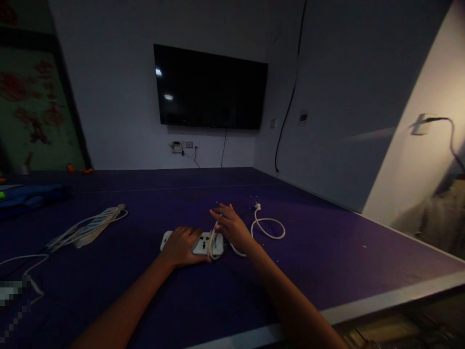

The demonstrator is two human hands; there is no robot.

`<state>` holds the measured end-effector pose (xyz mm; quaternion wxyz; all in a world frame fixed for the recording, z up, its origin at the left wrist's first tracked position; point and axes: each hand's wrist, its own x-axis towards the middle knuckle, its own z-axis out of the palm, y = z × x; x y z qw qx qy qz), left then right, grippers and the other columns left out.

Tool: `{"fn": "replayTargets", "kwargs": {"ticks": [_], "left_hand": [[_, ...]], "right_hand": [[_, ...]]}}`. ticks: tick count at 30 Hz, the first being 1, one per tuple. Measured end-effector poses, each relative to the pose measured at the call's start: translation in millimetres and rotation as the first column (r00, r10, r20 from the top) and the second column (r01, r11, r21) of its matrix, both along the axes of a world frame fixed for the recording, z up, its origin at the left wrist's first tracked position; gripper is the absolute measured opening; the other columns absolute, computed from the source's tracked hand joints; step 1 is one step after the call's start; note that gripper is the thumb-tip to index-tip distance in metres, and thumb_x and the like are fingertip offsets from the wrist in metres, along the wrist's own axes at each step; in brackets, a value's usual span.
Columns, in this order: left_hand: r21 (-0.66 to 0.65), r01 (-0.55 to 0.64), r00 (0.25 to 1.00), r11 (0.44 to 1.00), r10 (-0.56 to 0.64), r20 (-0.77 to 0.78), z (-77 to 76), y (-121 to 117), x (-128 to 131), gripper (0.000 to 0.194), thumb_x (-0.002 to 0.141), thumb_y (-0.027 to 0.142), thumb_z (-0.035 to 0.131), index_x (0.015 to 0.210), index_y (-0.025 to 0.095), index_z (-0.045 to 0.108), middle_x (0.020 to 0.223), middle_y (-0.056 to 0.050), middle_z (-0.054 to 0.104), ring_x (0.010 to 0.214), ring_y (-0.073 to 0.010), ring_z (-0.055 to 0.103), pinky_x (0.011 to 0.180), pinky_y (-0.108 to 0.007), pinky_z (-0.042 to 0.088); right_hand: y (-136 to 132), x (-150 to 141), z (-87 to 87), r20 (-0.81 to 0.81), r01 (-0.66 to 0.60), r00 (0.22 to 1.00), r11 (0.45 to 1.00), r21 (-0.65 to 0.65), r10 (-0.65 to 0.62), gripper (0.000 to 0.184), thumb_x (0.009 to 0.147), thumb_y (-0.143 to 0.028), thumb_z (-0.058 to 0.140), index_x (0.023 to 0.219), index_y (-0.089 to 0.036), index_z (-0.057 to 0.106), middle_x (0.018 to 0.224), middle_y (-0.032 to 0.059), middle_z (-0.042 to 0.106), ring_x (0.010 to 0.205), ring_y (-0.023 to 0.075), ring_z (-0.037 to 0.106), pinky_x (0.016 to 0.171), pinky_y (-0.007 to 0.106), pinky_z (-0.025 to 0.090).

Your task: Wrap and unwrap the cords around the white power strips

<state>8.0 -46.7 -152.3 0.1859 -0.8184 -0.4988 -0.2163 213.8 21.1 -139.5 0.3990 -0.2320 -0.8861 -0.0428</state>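
A white power strip point(204, 245) lies on the purple tabletop point(312, 261). Its left half is covered by my left hand point(181, 247), which grips it with the fingers over the top and the thumb along the near edge. A white cord point(211, 248) loops around the strip's right end. Just above that end is my right hand point(231, 224), fingers stretched out and apart beside the loop; whether it touches the cord is unclear. Past my right wrist the cord runs on in a loose curl and ends in a plug point(257, 207).
On the left lies another power strip point(96, 228) with its cord bundled around it. Blue cloth point(36, 195) sits behind it. A television point(210, 87) hangs on the back wall above sockets point(183, 145). A dark cable point(288, 106) hangs down the right wall.
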Motion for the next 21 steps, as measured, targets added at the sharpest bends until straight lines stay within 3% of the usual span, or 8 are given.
{"fn": "replayTargets", "kwargs": {"ticks": [6, 13, 21], "left_hand": [[0.048, 0.078, 0.996, 0.996, -0.076, -0.050, 4.4, -5, 7, 0.083, 0.056, 0.081, 0.047, 0.104, 0.015, 0.062, 0.086, -0.012, 0.063, 0.079, -0.0246, 0.058, 0.073, -0.038, 0.043], [0.162, 0.154, 0.988, 0.975, -0.153, -0.023, 8.5, -10, 10, 0.079, 0.055, 0.081, 0.048, 0.098, 0.017, 0.063, 0.088, -0.011, 0.064, 0.081, -0.0242, 0.058, 0.073, -0.038, 0.044], [0.304, 0.130, 0.984, 0.944, -0.159, 0.074, 6.8, -10, 10, 0.079, 0.053, 0.081, 0.050, 0.097, 0.017, 0.063, 0.089, -0.010, 0.067, 0.081, -0.0246, 0.061, 0.072, -0.038, 0.047]], "right_hand": [[0, 1, -0.3, 0.026, 0.020, 1.000, 0.995, -0.098, -0.017, 0.034, 0.089, -0.033, 0.047, 0.121, -0.024, 0.056, 0.106, 0.0054, 0.060, 0.104, 0.0146, 0.054, 0.107, 0.041, 0.026], [0, 1, -2.6, 0.017, 0.002, 1.000, 0.991, -0.137, 0.000, 0.029, 0.090, -0.034, 0.044, 0.111, -0.024, 0.062, 0.098, 0.0040, 0.060, 0.097, 0.0145, 0.054, 0.102, 0.036, 0.032], [8, -5, -11.6, -0.106, -0.026, 0.994, 0.979, -0.204, 0.004, 0.035, 0.094, -0.033, 0.034, 0.094, -0.019, 0.067, 0.087, 0.0052, 0.061, 0.087, 0.0152, 0.054, 0.079, 0.028, 0.042]]}}
